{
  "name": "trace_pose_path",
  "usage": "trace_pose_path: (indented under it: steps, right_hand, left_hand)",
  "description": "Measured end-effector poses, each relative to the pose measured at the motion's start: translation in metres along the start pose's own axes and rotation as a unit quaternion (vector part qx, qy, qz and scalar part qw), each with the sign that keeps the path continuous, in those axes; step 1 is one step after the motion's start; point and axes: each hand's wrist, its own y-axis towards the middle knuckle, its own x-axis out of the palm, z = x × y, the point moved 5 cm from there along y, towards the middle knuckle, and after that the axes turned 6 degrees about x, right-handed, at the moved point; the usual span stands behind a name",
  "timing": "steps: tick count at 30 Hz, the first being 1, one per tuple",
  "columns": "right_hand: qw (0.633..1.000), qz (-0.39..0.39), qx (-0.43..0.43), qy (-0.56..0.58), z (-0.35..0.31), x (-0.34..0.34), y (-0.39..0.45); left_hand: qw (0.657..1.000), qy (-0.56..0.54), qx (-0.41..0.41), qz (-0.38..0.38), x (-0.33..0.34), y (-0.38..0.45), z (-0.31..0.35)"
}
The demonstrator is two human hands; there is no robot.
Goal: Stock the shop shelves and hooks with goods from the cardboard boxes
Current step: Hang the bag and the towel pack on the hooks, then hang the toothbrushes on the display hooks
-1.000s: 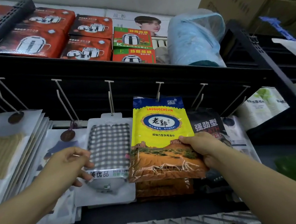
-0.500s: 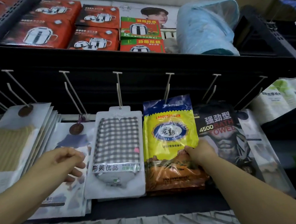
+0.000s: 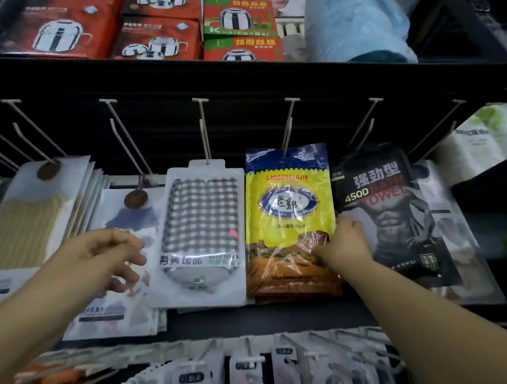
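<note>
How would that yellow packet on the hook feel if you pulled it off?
Probably floppy: the yellow packet has crinkled, glossy film that dents under the right hand. Likely slippery, given the sheen. Probably light, since one thin hook carries it.

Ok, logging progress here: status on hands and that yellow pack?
Right hand grips yellow pack, pack on its hook. Left hand loose, empty, beside checked towel pack. Nothing in the way.
</note>
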Motion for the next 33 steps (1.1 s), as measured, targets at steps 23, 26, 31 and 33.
trace_pose_path:
  steps: [23, 26, 31, 33]
  right_hand:
    - [0.743, -0.527, -0.017, 0.411, 0.048, 0.082, -0.533]
    - [0.712, -0.592, -0.022, 0.377, 0.034, 0.111, -0.603]
    - [0.662, -0.682, -0.017, 0.310, -0.003, 0.145, -0.715]
    - [0.654, -0.698, -0.004, 0.291, -0.022, 0.155, -0.758]
  left_hand:
    - [0.935, 0.208, -0.238, 0.162, -0.205, -0.422, -0.056]
    - [0.896, 0.240, -0.319, 0.195, -0.246, -0.479, -0.058]
    - [0.831, 0.299, -0.397, 0.249, -0.340, -0.560, -0.044]
    - [0.803, 0.319, -0.427, 0.266, -0.386, -0.590, -0.034]
